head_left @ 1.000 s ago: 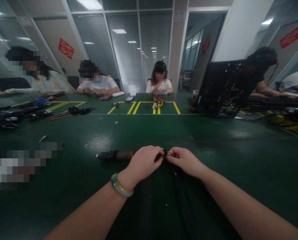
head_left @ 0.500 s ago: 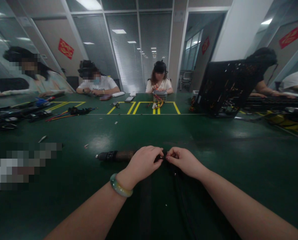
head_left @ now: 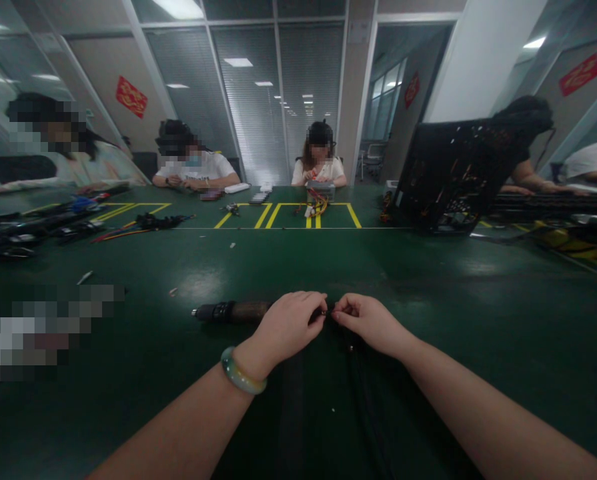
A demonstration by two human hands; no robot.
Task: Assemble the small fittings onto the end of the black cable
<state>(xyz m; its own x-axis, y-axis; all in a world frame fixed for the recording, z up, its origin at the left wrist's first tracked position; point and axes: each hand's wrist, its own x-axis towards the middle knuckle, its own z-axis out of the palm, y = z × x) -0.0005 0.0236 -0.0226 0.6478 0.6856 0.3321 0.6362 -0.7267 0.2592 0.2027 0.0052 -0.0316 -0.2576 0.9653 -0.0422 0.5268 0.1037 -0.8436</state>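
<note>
A dark, pen-shaped electric screwdriver [head_left: 231, 311] lies sideways on the green table, its metal tip pointing left. My left hand [head_left: 288, 330] is closed around its rear end and covers that part. Just to the right, my right hand [head_left: 371, 320] has thumb and fingers pinched together at the end of a black cable [head_left: 362, 393]. The cable runs down from there toward the table's near side. Between the two hands' fingertips a small, dark joint shows; whether plug and tool touch there I cannot make out.
Several people sit across the table. A black computer case [head_left: 448, 177] stands at the back right. Dark parts and cables [head_left: 28, 227] lie at the left, a wired power supply [head_left: 321, 193] at the far middle. Small scraps, such as a white one [head_left: 85, 277], dot the tabletop.
Both hands stay almost in place. A brassy glint between the fingertips shows less than before.
</note>
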